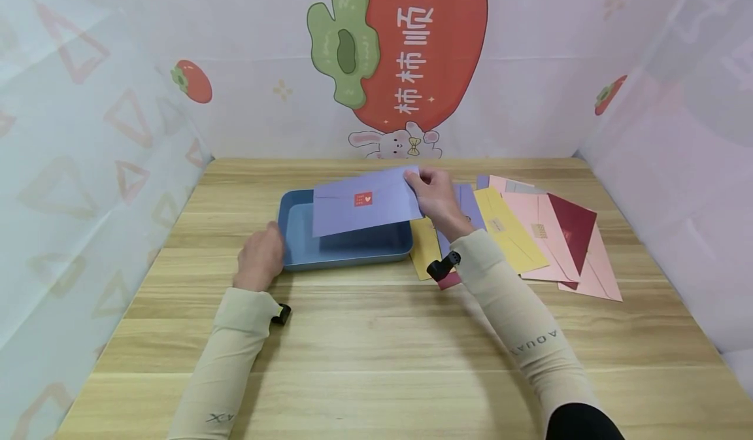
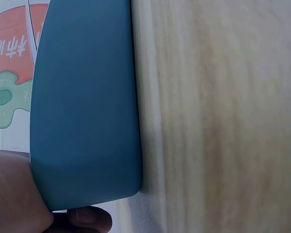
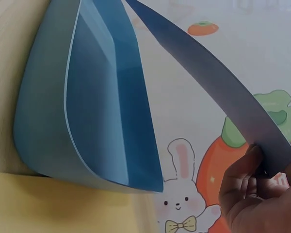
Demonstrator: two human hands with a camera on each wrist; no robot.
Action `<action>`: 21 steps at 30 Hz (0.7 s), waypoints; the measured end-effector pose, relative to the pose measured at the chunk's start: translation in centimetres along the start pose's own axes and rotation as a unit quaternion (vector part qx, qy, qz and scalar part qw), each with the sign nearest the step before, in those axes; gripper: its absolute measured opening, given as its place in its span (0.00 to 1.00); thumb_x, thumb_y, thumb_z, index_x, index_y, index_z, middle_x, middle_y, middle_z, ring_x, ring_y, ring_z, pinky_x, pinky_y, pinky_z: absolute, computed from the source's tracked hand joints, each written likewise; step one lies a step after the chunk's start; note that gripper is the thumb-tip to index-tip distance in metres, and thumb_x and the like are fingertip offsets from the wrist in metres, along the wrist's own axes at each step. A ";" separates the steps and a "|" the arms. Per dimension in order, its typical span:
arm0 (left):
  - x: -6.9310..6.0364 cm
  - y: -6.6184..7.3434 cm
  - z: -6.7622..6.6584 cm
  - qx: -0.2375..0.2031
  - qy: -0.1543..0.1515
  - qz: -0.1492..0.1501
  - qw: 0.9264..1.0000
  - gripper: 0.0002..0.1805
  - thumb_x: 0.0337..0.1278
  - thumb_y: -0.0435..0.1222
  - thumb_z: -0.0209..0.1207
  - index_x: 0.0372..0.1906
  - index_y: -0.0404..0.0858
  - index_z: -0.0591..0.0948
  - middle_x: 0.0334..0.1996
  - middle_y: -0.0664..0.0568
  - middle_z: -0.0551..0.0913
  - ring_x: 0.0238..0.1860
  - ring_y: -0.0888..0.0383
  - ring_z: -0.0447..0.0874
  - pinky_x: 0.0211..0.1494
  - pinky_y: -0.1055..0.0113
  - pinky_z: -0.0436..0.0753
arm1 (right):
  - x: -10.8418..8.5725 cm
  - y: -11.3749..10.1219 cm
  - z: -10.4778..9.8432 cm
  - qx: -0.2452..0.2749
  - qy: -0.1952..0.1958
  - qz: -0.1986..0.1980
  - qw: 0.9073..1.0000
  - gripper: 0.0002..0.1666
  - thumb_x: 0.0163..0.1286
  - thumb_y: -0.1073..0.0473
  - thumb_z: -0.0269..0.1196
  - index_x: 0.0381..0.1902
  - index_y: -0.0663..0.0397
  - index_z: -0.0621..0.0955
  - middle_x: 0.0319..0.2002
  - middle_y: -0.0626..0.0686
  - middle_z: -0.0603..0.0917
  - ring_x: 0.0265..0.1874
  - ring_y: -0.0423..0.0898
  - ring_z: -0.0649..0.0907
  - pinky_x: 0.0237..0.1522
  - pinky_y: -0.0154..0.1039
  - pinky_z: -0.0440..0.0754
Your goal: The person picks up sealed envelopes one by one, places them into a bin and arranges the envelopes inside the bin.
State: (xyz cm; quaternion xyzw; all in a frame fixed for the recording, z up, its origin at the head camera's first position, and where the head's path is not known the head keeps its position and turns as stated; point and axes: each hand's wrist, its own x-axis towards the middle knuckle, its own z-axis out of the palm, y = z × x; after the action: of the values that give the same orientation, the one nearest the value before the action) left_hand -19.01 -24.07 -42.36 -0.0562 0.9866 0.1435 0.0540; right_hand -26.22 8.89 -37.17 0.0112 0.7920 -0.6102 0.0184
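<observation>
A purple envelope (image 1: 335, 208) with a red sticker is held over a blue tray (image 1: 300, 257). My right hand (image 1: 435, 195) pinches its right end, thumb on the upper face. In the right wrist view the envelope (image 3: 218, 90) bows slightly, above the tray (image 3: 43, 107) and apart from it, its end between the thumb and fingers of my right hand (image 3: 262, 194). At the tray's left end my left hand (image 1: 259, 257) grips the wall; in the left wrist view the thumb and a fingertip of the left hand (image 2: 14, 194) lie at the tray's corner (image 2: 87, 111).
Right of the tray, overlapping envelopes lie fanned out: yellow (image 1: 512, 231), pink (image 1: 544, 237), dark red (image 1: 573, 221) and another purple one (image 1: 470, 204). A yellow envelope (image 1: 422, 250) lies close against the tray's right end. A printed cloth (image 1: 518, 100) stands behind the wooden table (image 1: 353, 361).
</observation>
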 end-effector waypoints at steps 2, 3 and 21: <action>0.0 0.0 0.0 0.001 -0.002 -0.001 1.000 0.12 0.78 0.28 0.39 0.56 0.25 0.69 0.43 0.23 0.81 0.45 0.30 0.85 0.41 0.37 0.85 | 0.0 0.2 0.3 0.002 -0.005 -0.006 1.000 0.20 0.82 0.46 0.60 0.42 0.58 0.85 0.33 0.53 0.82 0.27 0.45 0.82 0.25 0.35 0.79; 0.0 0.0 0.1 0.001 -0.002 -0.001 1.000 0.13 0.78 0.28 0.40 0.56 0.25 0.69 0.43 0.23 0.82 0.45 0.30 0.85 0.41 0.37 0.85 | 0.0 0.3 0.5 0.003 -0.009 -0.009 1.000 0.19 0.82 0.47 0.60 0.40 0.58 0.84 0.31 0.52 0.81 0.25 0.45 0.80 0.24 0.35 0.77; 0.1 0.1 0.0 0.001 -0.007 -0.005 1.000 0.13 0.78 0.28 0.39 0.56 0.25 0.69 0.44 0.22 0.81 0.46 0.28 0.84 0.43 0.35 0.85 | 0.0 1.1 3.5 -0.046 -0.030 -0.017 0.998 0.23 0.82 0.51 0.60 0.25 0.55 0.77 0.23 0.50 0.71 0.22 0.45 0.73 0.25 0.37 0.71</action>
State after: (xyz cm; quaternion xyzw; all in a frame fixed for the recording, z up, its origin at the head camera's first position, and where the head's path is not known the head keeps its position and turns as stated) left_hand -19.13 -24.01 -42.34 -0.0596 0.9860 0.1425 0.0621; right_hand -26.17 5.80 -39.14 -0.0215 0.8183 -0.5735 0.0327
